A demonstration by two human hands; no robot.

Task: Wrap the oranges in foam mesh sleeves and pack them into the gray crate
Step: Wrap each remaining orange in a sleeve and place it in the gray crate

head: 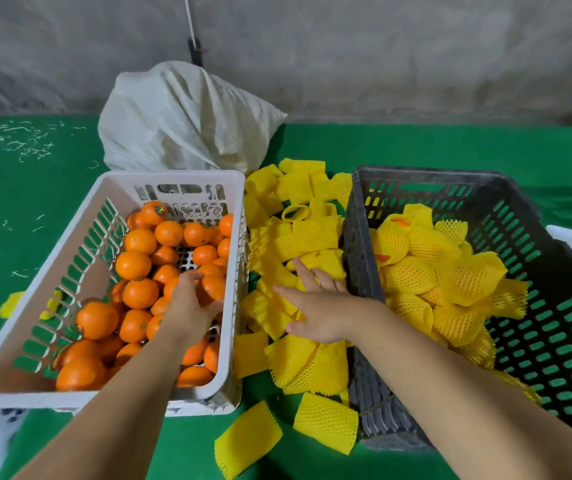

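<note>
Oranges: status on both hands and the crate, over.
Left hand gripping an orange in the white crate. Right hand open over loose sleeves. Gray crate part-filled with wrapped oranges. Nothing in the way.

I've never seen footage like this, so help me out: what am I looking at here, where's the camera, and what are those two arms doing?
There is no machine: a person wears a camera on the head, looking down at their own arms. On the green table stand a white crate of bare oranges and a gray crate holding oranges already wrapped in yellow foam mesh. Between the crates lies a pile of empty sleeves. The left hand curls round an orange in the white crate. The right hand, fingers spread, reaches over the sleeves, gripping nothing yet. A white sack sits behind.
</note>
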